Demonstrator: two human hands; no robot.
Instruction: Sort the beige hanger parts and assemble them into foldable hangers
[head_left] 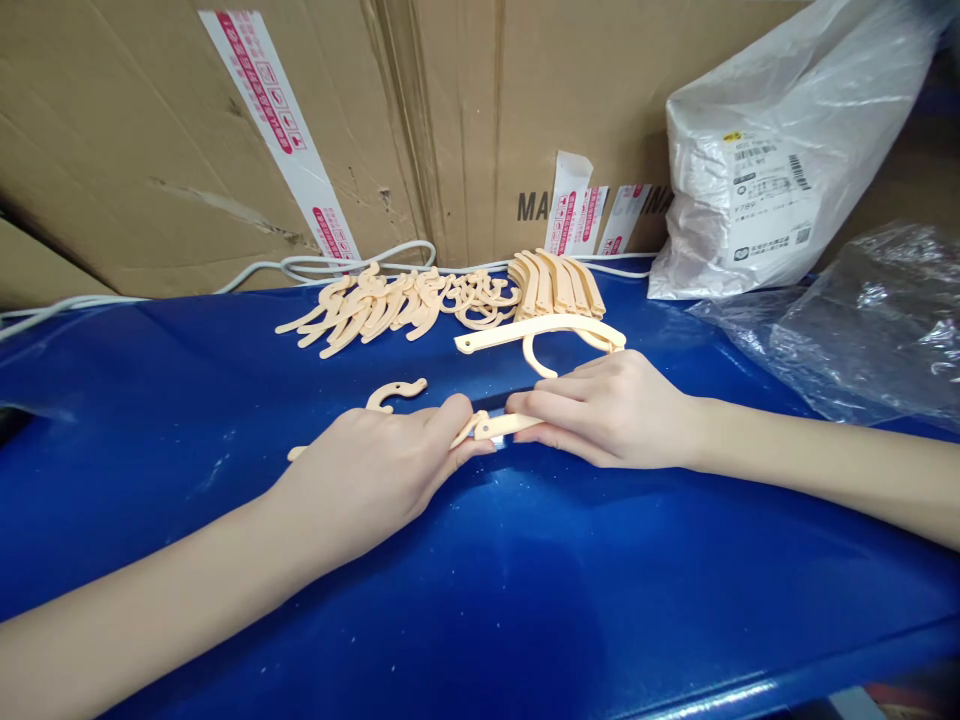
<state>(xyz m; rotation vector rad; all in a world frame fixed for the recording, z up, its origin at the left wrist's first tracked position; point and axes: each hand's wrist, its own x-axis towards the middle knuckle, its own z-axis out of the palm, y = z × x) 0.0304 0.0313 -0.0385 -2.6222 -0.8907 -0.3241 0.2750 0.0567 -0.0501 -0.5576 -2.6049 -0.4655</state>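
My left hand (397, 450) is closed on a cream plastic piece (466, 432), pinched between thumb and fingers. My right hand (611, 410) grips a flat hanger arm (510, 426) with a small hole at its end. The two pieces meet between my fingertips, close above the table; the joint is partly covered. A hanger hook (397, 391) shows behind my left hand; whether it belongs to the held piece is hidden. Just beyond my right hand lies another curved hanger arm (540, 328), with a hook (534, 358) beside it.
Behind are a pile of hanger parts (367, 305), several hooks (480, 298) and a row of stacked arms (555, 285) on the blue table (480, 600). A white cable (262, 268) runs along the cardboard box (465, 120). Plastic bags (772, 170) stand at right.
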